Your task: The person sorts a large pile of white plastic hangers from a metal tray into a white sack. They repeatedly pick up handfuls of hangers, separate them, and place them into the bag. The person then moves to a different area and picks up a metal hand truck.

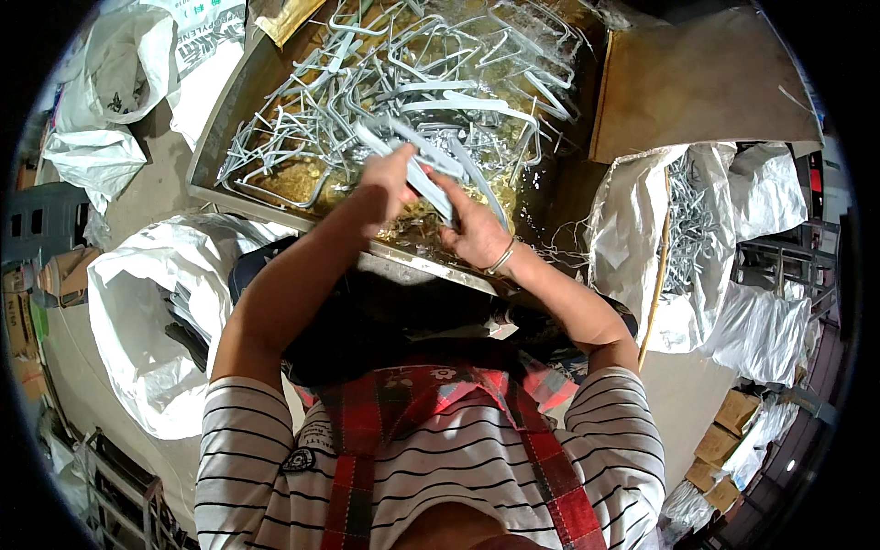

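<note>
Metal tray (213, 156) of hangers (440, 82) (grey), concrete floor (151, 188)

Pale concrete floor (683, 394). White plastic sacks (137, 321) stand at left and upper left; silver-lined sacks (761, 321) at right. Small cardboard boxes (724, 440) sit lower right. Brown cardboard sheet (706, 82) upper right. Lighting bright, even.

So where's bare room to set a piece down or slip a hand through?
Little. The tray is heaped with grey metal pieces; only its yellowish bottom near the left hand shows bare. The brown board at the tray's right is bare. White sacks crowd both sides. The right hand holds a piece too.
</note>
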Available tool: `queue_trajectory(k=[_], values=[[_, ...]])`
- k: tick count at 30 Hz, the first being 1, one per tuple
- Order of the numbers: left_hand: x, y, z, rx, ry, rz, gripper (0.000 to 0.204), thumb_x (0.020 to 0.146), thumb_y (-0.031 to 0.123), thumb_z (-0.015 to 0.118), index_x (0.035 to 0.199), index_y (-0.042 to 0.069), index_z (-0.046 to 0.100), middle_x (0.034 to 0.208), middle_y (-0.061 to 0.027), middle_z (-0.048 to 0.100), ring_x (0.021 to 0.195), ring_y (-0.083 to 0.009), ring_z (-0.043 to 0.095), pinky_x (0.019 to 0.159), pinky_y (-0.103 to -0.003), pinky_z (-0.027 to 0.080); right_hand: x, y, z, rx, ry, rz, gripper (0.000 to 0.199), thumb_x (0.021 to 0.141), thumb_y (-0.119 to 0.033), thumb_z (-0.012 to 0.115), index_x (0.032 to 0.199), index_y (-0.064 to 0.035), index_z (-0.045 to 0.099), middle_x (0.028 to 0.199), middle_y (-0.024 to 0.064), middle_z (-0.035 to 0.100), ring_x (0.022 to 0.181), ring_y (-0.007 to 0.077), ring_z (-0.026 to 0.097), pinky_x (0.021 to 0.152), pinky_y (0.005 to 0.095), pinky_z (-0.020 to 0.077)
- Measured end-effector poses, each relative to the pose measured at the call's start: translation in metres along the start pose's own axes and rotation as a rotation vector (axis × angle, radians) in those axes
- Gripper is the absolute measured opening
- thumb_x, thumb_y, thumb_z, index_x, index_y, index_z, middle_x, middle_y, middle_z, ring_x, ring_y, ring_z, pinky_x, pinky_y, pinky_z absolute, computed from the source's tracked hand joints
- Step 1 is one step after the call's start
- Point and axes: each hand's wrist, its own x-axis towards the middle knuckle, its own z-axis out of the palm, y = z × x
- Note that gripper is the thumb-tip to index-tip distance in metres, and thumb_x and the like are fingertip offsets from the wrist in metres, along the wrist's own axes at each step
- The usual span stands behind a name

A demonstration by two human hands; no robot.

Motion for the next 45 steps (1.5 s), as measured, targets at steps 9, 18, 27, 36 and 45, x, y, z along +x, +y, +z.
queue_trajectory(k=[9,18,27,36,45], values=[[-0.044,0.101,0.009,0.376,-0.02,0.458,0.033,0.095,0.027,0.042,0.109,0.002,0.057,0.057,-0.0003,0.044,0.044,-0.0086,0.04,0.044,-0.022,0.042,-0.019,0.116,-0.039,-0.617,0.268,-0.196,0.026,0.087,-0.024,0.053,0.111,-0.0167,0.06,0.071,0.0146,0.062,0.058,0.0277,0.06,0.054,0.0376,0.0484],[-0.044,0.055,0.027,1.361,-0.319,0.235,0.033,0.093,0.033,0.043,0.105,0.008,0.059,0.076,-0.0093,0.059,0.07,-0.0194,0.056,0.072,-0.034,0.046,0.036,0.029,-0.085,0.216,0.304,-0.11,0.022,0.084,-0.016,0.061,0.1,-0.0004,0.063,0.076,0.0032,0.063,0.064,0.0095,0.054,0.058,0.0239,0.0455],[-0.033,0.111,-0.001,0.036,0.207,0.515,0.036,0.084,0.033,0.06,0.074,-0.001,0.054,0.057,-0.0067,0.052,0.046,-0.0155,0.052,0.041,-0.026,0.042,0.087,0.263,-0.12,-0.128,0.78,0.487,0.035,0.074,-0.027,0.068,0.089,0.0045,0.063,0.079,0.0138,0.066,0.074,0.0201,0.061,0.068,0.0313,0.0467],[-0.028,0.107,0.019,0.182,0.019,0.619,0.034,0.086,0.028,0.057,0.085,-0.006,0.056,0.07,-0.011,0.059,0.046,-0.0111,0.052,0.045,-0.024,0.041,0.141,0.405,-0.061,0.535,0.591,0.758,0.03,0.078,-0.021,0.063,0.099,0.0007,0.064,0.089,0.0154,0.064,0.08,0.0254,0.061,0.067,0.0341,0.0471],[-0.009,0.084,0.016,0.509,0.089,0.654,0.033,0.083,0.017,0.058,0.109,-0.004,0.058,0.08,-0.0081,0.063,0.065,-0.0094,0.059,0.059,-0.022,0.048,0.078,0.225,-0.096,0.157,0.833,0.107,0.019,0.073,-0.007,0.064,0.087,0.0008,0.053,0.067,0.0055,0.056,0.055,0.0127,0.051,0.05,0.0291,0.0435]])
